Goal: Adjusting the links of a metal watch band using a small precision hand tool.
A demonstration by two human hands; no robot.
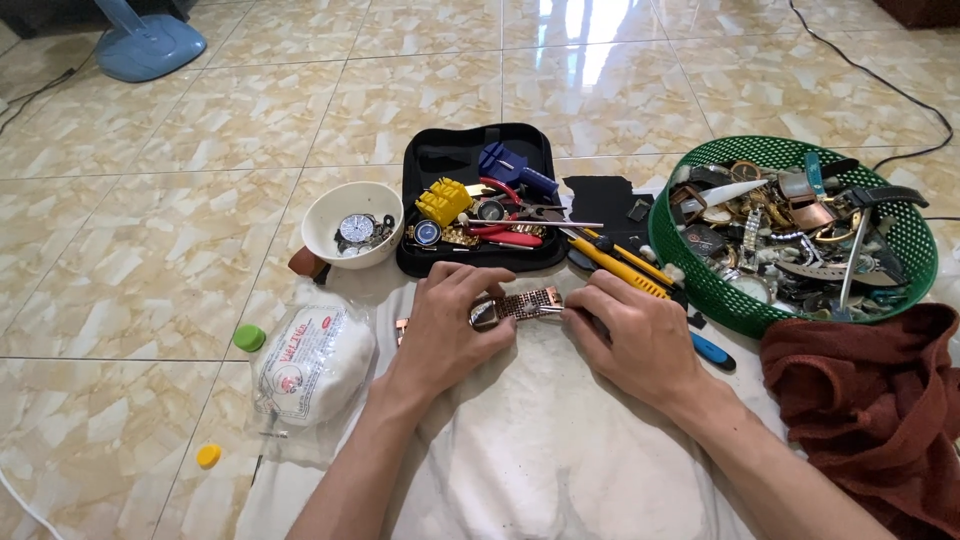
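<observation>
Left hand [440, 330] and right hand [635, 335] pinching a metal watch [515, 307] between them over white cloth [540, 450], open tool case [480, 195] behind, green basket [915, 240] of watches right, white bowl [320, 215] left

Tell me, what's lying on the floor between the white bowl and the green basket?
In the head view, an open black tool case lies between the white bowl and the green basket, holding small tools. Beside it, nearer the basket, lie a black cloth scrap and a yellow-handled tool.

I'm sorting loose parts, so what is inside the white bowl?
The white bowl holds a round watch face with some small dark metal pieces beside it. Anything beneath them, or behind the near rim, is hidden.
</observation>
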